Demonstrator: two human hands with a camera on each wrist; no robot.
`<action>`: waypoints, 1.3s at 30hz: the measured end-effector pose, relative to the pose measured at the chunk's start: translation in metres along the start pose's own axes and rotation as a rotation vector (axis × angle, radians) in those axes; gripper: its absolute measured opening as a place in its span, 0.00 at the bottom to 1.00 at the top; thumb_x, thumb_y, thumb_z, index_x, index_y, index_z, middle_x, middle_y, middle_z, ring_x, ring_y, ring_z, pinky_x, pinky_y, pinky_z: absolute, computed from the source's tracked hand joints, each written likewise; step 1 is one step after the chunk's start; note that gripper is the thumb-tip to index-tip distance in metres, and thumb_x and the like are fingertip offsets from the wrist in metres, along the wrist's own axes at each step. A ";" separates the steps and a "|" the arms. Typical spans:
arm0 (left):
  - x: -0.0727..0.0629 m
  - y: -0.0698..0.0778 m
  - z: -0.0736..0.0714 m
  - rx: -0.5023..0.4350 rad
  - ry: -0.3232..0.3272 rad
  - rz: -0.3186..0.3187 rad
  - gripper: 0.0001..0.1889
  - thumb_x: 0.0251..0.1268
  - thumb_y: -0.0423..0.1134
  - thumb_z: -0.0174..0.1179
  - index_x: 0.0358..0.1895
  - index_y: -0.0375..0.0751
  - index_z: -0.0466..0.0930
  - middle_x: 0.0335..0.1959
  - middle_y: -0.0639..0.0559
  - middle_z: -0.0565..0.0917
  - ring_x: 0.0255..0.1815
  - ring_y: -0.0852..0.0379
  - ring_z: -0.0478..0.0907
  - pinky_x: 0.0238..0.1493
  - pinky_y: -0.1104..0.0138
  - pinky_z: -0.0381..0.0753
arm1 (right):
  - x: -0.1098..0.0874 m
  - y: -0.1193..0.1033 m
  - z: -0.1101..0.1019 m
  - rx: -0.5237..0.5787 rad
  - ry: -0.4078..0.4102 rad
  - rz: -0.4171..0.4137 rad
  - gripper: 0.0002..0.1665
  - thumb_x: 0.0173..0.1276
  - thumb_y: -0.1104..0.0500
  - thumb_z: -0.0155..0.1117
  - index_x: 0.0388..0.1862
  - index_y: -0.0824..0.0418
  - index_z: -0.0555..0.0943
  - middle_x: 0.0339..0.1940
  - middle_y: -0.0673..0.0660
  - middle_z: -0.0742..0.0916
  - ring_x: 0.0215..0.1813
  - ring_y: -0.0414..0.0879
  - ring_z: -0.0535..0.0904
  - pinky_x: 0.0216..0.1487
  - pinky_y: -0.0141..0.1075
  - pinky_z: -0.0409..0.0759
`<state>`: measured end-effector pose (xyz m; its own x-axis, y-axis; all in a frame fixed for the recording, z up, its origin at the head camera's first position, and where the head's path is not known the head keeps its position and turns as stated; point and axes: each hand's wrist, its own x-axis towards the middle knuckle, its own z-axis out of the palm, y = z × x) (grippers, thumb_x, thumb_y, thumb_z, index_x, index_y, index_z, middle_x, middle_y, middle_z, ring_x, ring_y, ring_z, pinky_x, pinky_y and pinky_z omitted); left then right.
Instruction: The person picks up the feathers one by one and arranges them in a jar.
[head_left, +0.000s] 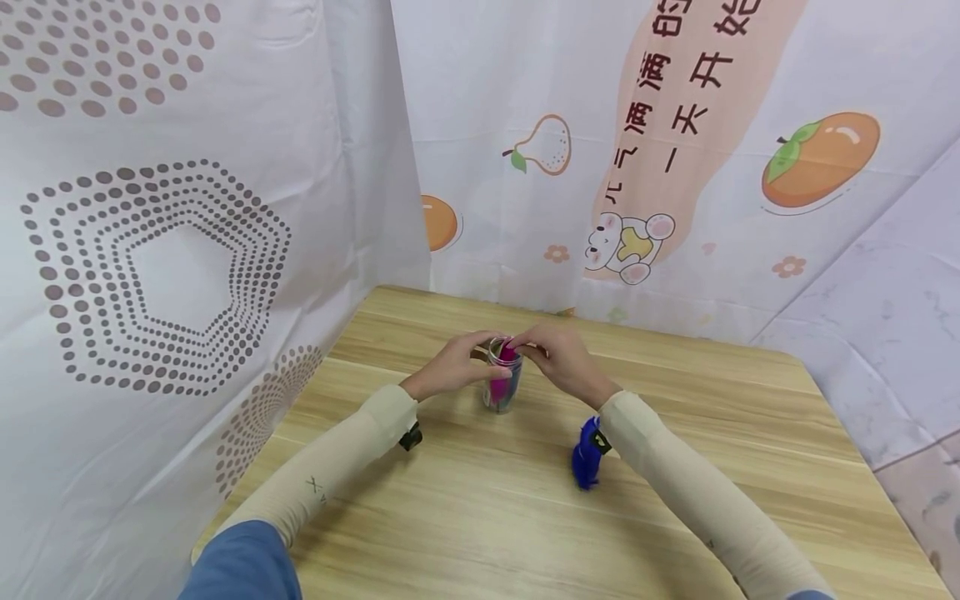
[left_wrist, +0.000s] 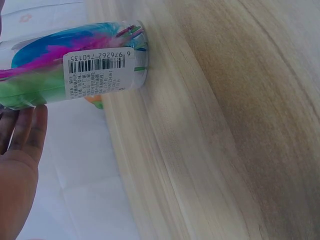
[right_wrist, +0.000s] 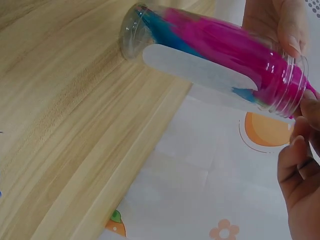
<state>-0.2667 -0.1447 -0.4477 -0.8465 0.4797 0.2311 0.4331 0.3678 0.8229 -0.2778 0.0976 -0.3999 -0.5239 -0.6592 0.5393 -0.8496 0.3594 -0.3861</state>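
A clear jar [head_left: 504, 402] with a threaded mouth stands on the wooden table. Inside it are magenta feathers [right_wrist: 230, 47], blue feathers [right_wrist: 170, 35] and green feathers [left_wrist: 35, 87]. My left hand [head_left: 453, 367] grips the jar near its top, thumb on the near side and fingers behind. At the mouth, my right hand [head_left: 561, 357] pinches the end of a magenta feather, most of which lies within the jar. A white barcode label [left_wrist: 99, 72] shows on the jar's side in the left wrist view. Which feathers lie deepest is hard to tell.
A bundle of blue feathers [head_left: 585, 462] lies on the wooden table [head_left: 480, 517], below the right wrist. White printed sheets [head_left: 487, 208] hang behind the table's far edge and along its left side.
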 end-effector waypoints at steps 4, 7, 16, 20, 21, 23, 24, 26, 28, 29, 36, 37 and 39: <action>0.000 0.000 0.000 0.007 -0.006 0.003 0.28 0.66 0.57 0.70 0.67 0.61 0.76 0.56 0.64 0.82 0.57 0.62 0.78 0.63 0.62 0.77 | 0.000 -0.002 0.002 0.007 -0.038 -0.003 0.09 0.73 0.69 0.65 0.46 0.60 0.90 0.44 0.52 0.91 0.46 0.44 0.87 0.47 0.41 0.85; 0.000 0.001 0.000 0.006 -0.007 0.009 0.27 0.66 0.57 0.70 0.67 0.61 0.76 0.56 0.64 0.82 0.57 0.62 0.78 0.63 0.63 0.77 | 0.000 -0.002 0.002 0.008 -0.044 -0.002 0.10 0.73 0.69 0.65 0.47 0.61 0.89 0.44 0.53 0.91 0.47 0.45 0.87 0.48 0.42 0.85; -0.001 0.001 0.001 -0.007 -0.003 0.012 0.28 0.67 0.54 0.70 0.68 0.57 0.76 0.57 0.61 0.82 0.57 0.59 0.78 0.63 0.58 0.78 | -0.003 -0.001 -0.003 -0.008 -0.005 0.037 0.09 0.71 0.67 0.70 0.48 0.58 0.88 0.43 0.51 0.90 0.31 0.38 0.79 0.32 0.34 0.79; -0.001 0.001 0.001 -0.034 0.007 -0.006 0.27 0.66 0.51 0.72 0.67 0.56 0.77 0.57 0.60 0.83 0.55 0.58 0.79 0.63 0.56 0.77 | -0.006 0.001 -0.010 -0.031 0.017 0.051 0.08 0.70 0.64 0.71 0.47 0.58 0.88 0.44 0.50 0.89 0.27 0.37 0.75 0.28 0.34 0.76; -0.001 0.001 0.001 -0.039 0.008 -0.010 0.27 0.66 0.50 0.72 0.67 0.56 0.77 0.57 0.60 0.83 0.55 0.58 0.79 0.63 0.56 0.77 | -0.007 0.002 -0.011 -0.034 0.024 0.052 0.08 0.70 0.64 0.71 0.47 0.58 0.88 0.43 0.49 0.88 0.27 0.37 0.75 0.27 0.34 0.75; -0.001 0.001 0.001 -0.040 0.009 -0.012 0.27 0.66 0.49 0.72 0.67 0.56 0.77 0.57 0.60 0.83 0.55 0.58 0.79 0.63 0.56 0.77 | -0.011 0.005 -0.013 -0.045 0.035 0.056 0.08 0.70 0.65 0.72 0.46 0.57 0.88 0.43 0.49 0.88 0.26 0.37 0.74 0.26 0.33 0.74; -0.001 0.001 0.001 -0.040 0.008 -0.012 0.27 0.66 0.49 0.72 0.67 0.56 0.77 0.57 0.60 0.83 0.55 0.58 0.79 0.63 0.57 0.77 | -0.013 0.006 -0.014 -0.045 0.039 0.058 0.08 0.69 0.65 0.72 0.46 0.57 0.88 0.42 0.49 0.88 0.26 0.37 0.73 0.26 0.34 0.74; 0.000 0.001 0.001 -0.030 0.005 -0.010 0.27 0.66 0.50 0.72 0.68 0.56 0.77 0.57 0.61 0.83 0.55 0.59 0.79 0.63 0.58 0.77 | -0.018 0.009 -0.016 -0.049 0.044 0.064 0.08 0.69 0.65 0.73 0.45 0.56 0.88 0.41 0.48 0.88 0.25 0.37 0.73 0.26 0.33 0.74; 0.000 0.001 0.002 -0.023 0.003 -0.007 0.28 0.67 0.51 0.71 0.68 0.56 0.76 0.57 0.61 0.82 0.55 0.59 0.79 0.63 0.59 0.77 | -0.025 0.012 -0.018 -0.057 0.042 0.069 0.08 0.69 0.65 0.73 0.44 0.55 0.88 0.41 0.48 0.88 0.25 0.36 0.73 0.27 0.33 0.74; 0.000 0.001 0.002 -0.022 0.002 -0.007 0.28 0.67 0.51 0.71 0.68 0.56 0.76 0.57 0.61 0.82 0.55 0.59 0.79 0.63 0.59 0.77 | -0.028 0.014 -0.019 -0.059 0.041 0.073 0.07 0.69 0.65 0.73 0.44 0.55 0.88 0.40 0.48 0.88 0.25 0.37 0.73 0.27 0.33 0.74; -0.002 0.003 0.001 -0.029 0.008 -0.016 0.30 0.66 0.53 0.71 0.69 0.54 0.76 0.57 0.59 0.82 0.56 0.56 0.79 0.64 0.58 0.77 | -0.048 0.023 -0.026 -0.062 0.027 0.121 0.08 0.69 0.63 0.73 0.44 0.52 0.88 0.41 0.46 0.87 0.25 0.36 0.72 0.26 0.33 0.73; -0.002 0.003 0.001 -0.028 0.006 -0.019 0.30 0.66 0.53 0.71 0.69 0.54 0.75 0.57 0.60 0.82 0.57 0.56 0.78 0.64 0.58 0.77 | -0.051 0.025 -0.027 -0.065 0.028 0.129 0.08 0.69 0.63 0.73 0.44 0.52 0.88 0.41 0.45 0.87 0.25 0.36 0.72 0.26 0.33 0.73; -0.002 0.003 0.001 -0.026 0.003 -0.021 0.30 0.66 0.53 0.71 0.69 0.54 0.75 0.57 0.60 0.82 0.57 0.57 0.78 0.64 0.58 0.77 | -0.056 0.027 -0.029 -0.068 0.027 0.143 0.07 0.69 0.62 0.73 0.44 0.52 0.88 0.41 0.45 0.87 0.25 0.36 0.72 0.26 0.33 0.73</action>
<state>-0.2631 -0.1436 -0.4458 -0.8561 0.4697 0.2155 0.4073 0.3567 0.8407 -0.2731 0.1633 -0.4194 -0.6402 -0.5807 0.5029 -0.7681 0.4928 -0.4088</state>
